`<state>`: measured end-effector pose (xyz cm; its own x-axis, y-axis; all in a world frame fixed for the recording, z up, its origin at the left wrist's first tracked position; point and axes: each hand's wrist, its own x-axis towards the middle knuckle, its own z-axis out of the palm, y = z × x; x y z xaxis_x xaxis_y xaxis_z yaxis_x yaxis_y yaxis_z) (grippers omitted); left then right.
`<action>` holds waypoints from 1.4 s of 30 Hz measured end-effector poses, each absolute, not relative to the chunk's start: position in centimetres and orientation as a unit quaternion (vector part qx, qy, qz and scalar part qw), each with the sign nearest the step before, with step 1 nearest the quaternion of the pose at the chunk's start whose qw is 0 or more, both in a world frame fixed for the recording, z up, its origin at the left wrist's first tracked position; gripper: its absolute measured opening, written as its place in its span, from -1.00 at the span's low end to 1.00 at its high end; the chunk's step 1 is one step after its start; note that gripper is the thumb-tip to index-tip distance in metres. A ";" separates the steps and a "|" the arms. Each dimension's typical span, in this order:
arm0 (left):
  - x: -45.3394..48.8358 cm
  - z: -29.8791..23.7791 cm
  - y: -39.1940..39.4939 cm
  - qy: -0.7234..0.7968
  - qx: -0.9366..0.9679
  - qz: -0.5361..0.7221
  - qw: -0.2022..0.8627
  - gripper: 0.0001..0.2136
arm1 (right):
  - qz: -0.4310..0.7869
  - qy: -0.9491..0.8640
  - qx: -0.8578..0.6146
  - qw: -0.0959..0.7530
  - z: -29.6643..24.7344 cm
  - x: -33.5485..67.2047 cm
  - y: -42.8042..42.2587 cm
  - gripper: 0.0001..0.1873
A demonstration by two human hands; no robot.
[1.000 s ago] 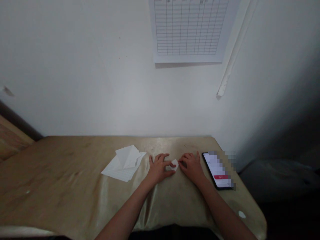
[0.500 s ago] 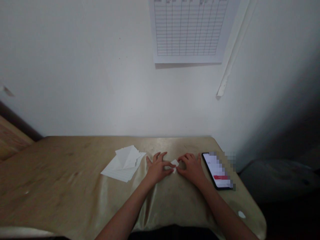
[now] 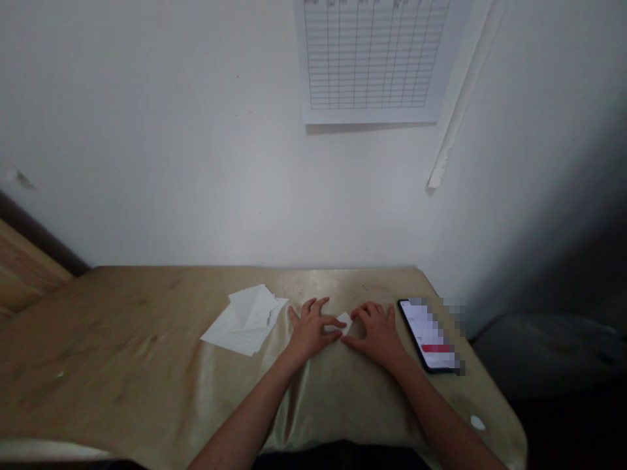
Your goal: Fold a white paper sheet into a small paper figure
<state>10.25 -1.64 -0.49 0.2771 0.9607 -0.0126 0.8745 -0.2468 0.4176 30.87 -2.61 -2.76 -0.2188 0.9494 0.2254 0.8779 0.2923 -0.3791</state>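
Observation:
A small folded piece of white paper (image 3: 345, 322) lies on the table between my two hands. My left hand (image 3: 309, 331) grips its left side with thumb and index finger, the other fingers spread away from it. From the right, my right hand (image 3: 376, 333) holds the paper with thumb and fingertips, partly covering it. The fingertips hide the paper's edges, so its exact folded shape is hard to make out. Left of my left hand lies a loose stack of white paper sheets (image 3: 228, 336), with creased pieces on top.
A phone (image 3: 416, 336) with a lit screen lies right of my right hand. Near the table's right edge is a small white scrap (image 3: 477, 422). The table (image 3: 122, 346) has a wrinkled tan cover and meets a wall with a printed chart (image 3: 372, 59).
My right thumb has slid down and toward the left thumb at the paper's lower end. The small paper shows a slightly different outline. The view has shifted a little.

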 end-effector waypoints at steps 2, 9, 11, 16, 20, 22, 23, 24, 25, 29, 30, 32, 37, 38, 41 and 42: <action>10.3 -0.4 -1.7 0.589 0.780 0.126 0.173 -0.77 | 0.097 -0.775 -0.587 0.213 -2.9 31.0 -2.6 -0.54; 10.2 -0.7 -1.6 0.588 0.779 0.131 0.177 -0.77 | 0.084 -0.770 -0.588 0.230 -2.8 30.9 -2.3 -0.77; 10.2 -0.7 -1.5 0.588 0.778 0.131 0.180 -0.77 | 0.069 -0.771 -0.591 0.228 -2.9 30.7 -2.1 -0.83; 10.1 -0.8 -1.4 0.585 0.779 0.133 0.182 -0.76 | 0.039 -0.768 -0.601 0.217 -3.0 30.3 -1.5 -0.85; 10.1 -0.9 -1.4 0.581 0.782 0.136 0.179 -0.75 | 0.021 -0.762 -0.615 0.204 -2.9 30.1 -1.2 -0.86; 10.1 -0.9 -1.5 0.580 0.783 0.136 0.176 -0.74 | 0.017 -0.763 -0.613 0.204 -2.8 30.2 -1.2 -0.86; 10.1 -0.9 -1.5 0.581 0.783 0.137 0.174 -0.73 | 0.018 -0.765 -0.610 0.207 -2.9 30.3 -1.3 -0.86; 10.2 -0.9 -1.6 0.583 0.782 0.138 0.172 -0.71 | 0.019 -0.766 -0.606 0.213 -2.9 30.4 -1.5 -0.85; 10.2 -0.9 -1.7 0.586 0.780 0.139 0.169 -0.68 | 0.022 -0.769 -0.601 0.218 -3.0 30.4 -1.6 -0.85; 10.6 -1.0 -2.1 0.603 0.770 0.143 0.153 -0.63 | 0.045 -0.779 -0.571 0.257 -3.2 30.5 -2.5 -0.84; 10.7 -1.1 -2.2 0.606 0.769 0.144 0.147 -0.63 | 0.052 -0.780 -0.565 0.264 -3.2 30.5 -2.6 -0.85; 10.9 -1.3 -2.3 0.610 0.767 0.151 0.129 -0.61 | 0.066 -0.786 -0.553 0.268 -3.2 30.4 -2.8 -0.86; 10.8 -1.6 -2.4 0.606 0.772 0.161 0.102 -0.61 | 0.080 -0.794 -0.539 0.269 -3.0 30.4 -2.9 -0.85; 10.7 -1.6 -2.4 0.602 0.775 0.163 0.100 -0.62 | 0.082 -0.794 -0.539 0.269 -3.0 30.5 -2.9 -0.84; 10.6 -1.6 -2.4 0.591 0.783 0.167 0.097 -0.65 | 0.089 -0.794 -0.538 0.268 -3.0 30.6 -3.0 -0.80; 10.5 -1.5 -2.4 0.589 0.784 0.167 0.098 -0.64 | 0.093 -0.795 -0.538 0.265 -3.0 30.6 -3.1 -0.78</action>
